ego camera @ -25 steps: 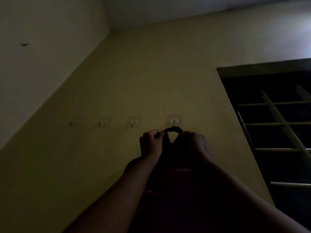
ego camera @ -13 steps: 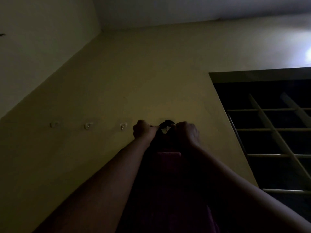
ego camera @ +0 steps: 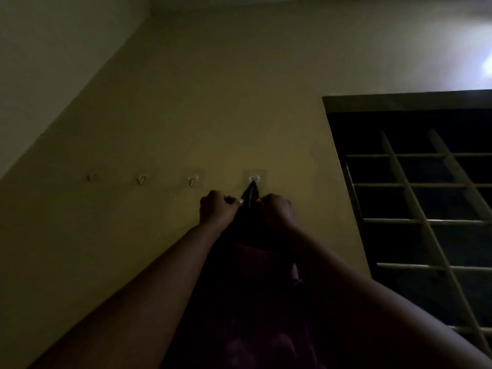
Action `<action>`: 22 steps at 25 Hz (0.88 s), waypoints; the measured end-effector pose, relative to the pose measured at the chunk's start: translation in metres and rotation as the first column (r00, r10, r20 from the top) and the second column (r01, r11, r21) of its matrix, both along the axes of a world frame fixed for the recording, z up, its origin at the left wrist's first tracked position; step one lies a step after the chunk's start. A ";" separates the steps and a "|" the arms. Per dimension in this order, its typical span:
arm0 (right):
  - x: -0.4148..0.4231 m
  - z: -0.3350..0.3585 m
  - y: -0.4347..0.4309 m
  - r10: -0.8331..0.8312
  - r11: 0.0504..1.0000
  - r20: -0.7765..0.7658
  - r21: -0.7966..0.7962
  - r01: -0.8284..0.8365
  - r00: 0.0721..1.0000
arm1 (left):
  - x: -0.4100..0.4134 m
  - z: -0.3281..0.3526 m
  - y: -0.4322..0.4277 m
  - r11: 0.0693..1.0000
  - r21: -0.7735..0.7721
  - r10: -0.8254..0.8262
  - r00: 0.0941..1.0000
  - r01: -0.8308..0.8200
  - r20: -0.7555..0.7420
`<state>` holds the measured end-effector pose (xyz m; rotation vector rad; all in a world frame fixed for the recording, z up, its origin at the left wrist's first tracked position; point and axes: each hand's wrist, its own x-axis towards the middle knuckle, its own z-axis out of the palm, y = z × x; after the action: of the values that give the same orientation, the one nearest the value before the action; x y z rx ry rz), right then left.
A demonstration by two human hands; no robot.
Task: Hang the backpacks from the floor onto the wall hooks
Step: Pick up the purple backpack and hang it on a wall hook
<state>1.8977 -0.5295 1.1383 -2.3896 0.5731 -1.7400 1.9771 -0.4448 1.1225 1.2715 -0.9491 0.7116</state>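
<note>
head view, very dim. holding dark backpack point(ego camera: 247, 302) up against the yellow wall point(ego camera: 186, 102), top loop point(ego camera: 250, 194) pulled to a point on the rightmost hook point(ego camera: 254, 178). left hand point(ego camera: 217, 207) pinching the loop's left side, right hand point(ego camera: 277, 210) curled round its right side, both just below the hook. bare hooks point(ego camera: 191, 180) further left. risks: letting go before the loop seats, so slipping off; stick-on hook peeling under the weight. can't tell seating in this light.
</note>
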 end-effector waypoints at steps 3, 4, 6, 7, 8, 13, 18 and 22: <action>-0.032 -0.021 0.021 0.119 0.991 0.055 0.050 -0.122 0.991 | -0.025 -0.029 0.033 0.992 0.118 0.041 0.998 -0.046 0.042; -0.045 -0.032 0.029 0.173 0.981 0.071 0.079 -0.179 0.982 | -0.034 -0.040 0.043 0.991 0.123 0.052 0.998 -0.057 0.046; -0.070 -0.065 0.044 0.281 0.945 0.095 0.148 -0.293 0.955 | -0.049 -0.065 0.061 0.993 0.106 0.045 0.999 -0.045 0.006; -0.086 -0.087 0.052 0.339 0.920 0.120 0.168 -0.355 0.933 | -0.057 -0.081 0.070 0.995 0.103 0.013 0.999 -0.009 -0.039; -0.101 -0.108 0.060 0.395 0.891 0.153 0.179 -0.418 0.906 | -0.065 -0.098 0.079 0.994 0.100 -0.042 0.995 0.051 -0.090; -0.161 -0.205 0.089 0.584 0.688 0.260 0.345 -0.639 0.769 | -0.121 -0.187 0.110 0.974 0.031 -0.201 0.924 0.223 -0.324; -0.221 -0.312 0.121 0.651 0.375 0.363 0.610 -0.698 0.667 | -0.209 -0.298 0.145 0.953 0.004 -0.259 0.824 0.302 -0.503; -0.266 -0.383 0.150 0.633 0.257 0.366 0.732 -0.631 0.682 | -0.253 -0.376 0.181 0.957 0.036 -0.203 0.753 0.287 -0.626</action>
<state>1.6317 -0.3791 0.7550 -1.5338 0.2296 -0.7800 1.7240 -0.2636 0.7468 1.3385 -0.5976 -0.0038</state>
